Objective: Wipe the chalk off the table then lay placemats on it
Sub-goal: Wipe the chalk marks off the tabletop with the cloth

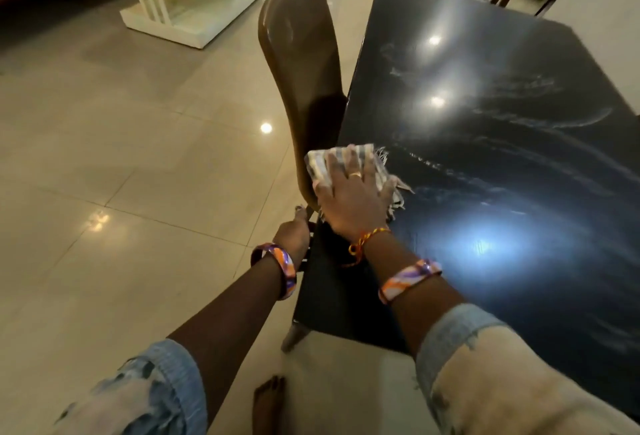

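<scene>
Head view: one wide look down over both forearms, tiled floor [104, 143] on the left, dark table on the right.
Table: the glossy black table [502, 157] runs from near right to far centre, with bright lamp reflections on its top.
Chalk: pale smeared chalk streaks [519, 112] arc across the middle and right of the tabletop, well apart from the near left edge.
Cloth: a striped, fringed cloth [322, 166] lies flat at the table's left edge, partly hanging past it toward the chair.
Right hand: the right hand [353, 199] presses down on the cloth, fingers spread and fairly straight, a ring on one finger; flat-palmed pressure, no curl around the fabric.
Left hand: the left hand [294, 233] sits low at the near left corner of the table, beside the chair; its fingers are hidden behind the edge, so I cannot tell what the grip is.
Wrists: patterned orange and purple bangles on both, plus a thread band on the right.
Chair: a brown chair [301, 63] stands tucked against the table's left side.
Far left: a white stand [187, 1] on the floor.
Placemats: none on the table in this view.
</scene>
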